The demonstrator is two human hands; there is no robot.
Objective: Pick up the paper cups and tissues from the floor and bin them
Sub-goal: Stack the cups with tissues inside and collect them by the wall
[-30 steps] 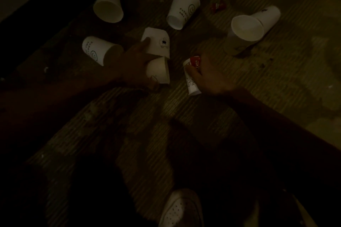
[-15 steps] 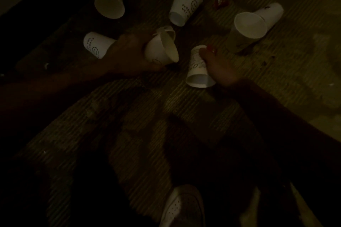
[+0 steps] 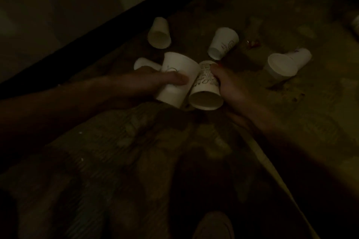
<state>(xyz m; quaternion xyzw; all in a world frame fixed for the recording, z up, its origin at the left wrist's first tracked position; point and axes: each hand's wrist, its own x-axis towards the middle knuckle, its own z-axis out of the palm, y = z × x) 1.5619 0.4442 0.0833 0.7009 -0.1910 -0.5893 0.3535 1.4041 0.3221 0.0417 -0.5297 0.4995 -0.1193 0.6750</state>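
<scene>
Paper cups (image 3: 159, 33) are lying scattered on the floor (image 3: 291, 122); few are gathered. The left hand (image 3: 155, 81) is holding one cup (image 3: 180, 72) in its grip, the right hand (image 3: 231, 85) another cup (image 3: 206, 93). Binning is waiting; no bin is showing.

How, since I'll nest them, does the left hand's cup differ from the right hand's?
The left-hand cup shows only its outer wall, wider end away from the camera; the right-hand cup turns its open mouth toward the camera. The left-hand cup bears a thin line drawing, the right-hand cup dense dark print. Both are white paper cups, each gripped.
</scene>
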